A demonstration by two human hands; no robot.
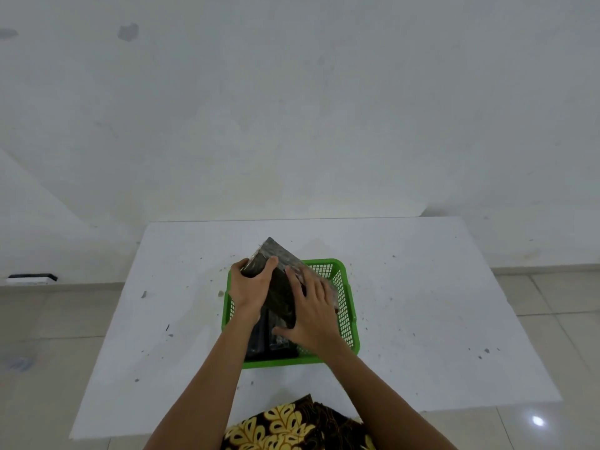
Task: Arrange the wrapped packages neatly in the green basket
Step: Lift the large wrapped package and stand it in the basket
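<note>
A dark wrapped package [280, 267] is being held tilted over the green basket [343, 297], left hand [248, 287] clamped on it, right hand [312, 315] pressed flat with fingers apart, so it is risking toppling outward.

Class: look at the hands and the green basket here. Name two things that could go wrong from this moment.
1. The dark wrapped package, tilted up in the left hand, sticks out past the green basket rim and might slip onto the table.
2. The right hand, pressing on the packages already inside, may crumple their wrap.
</note>
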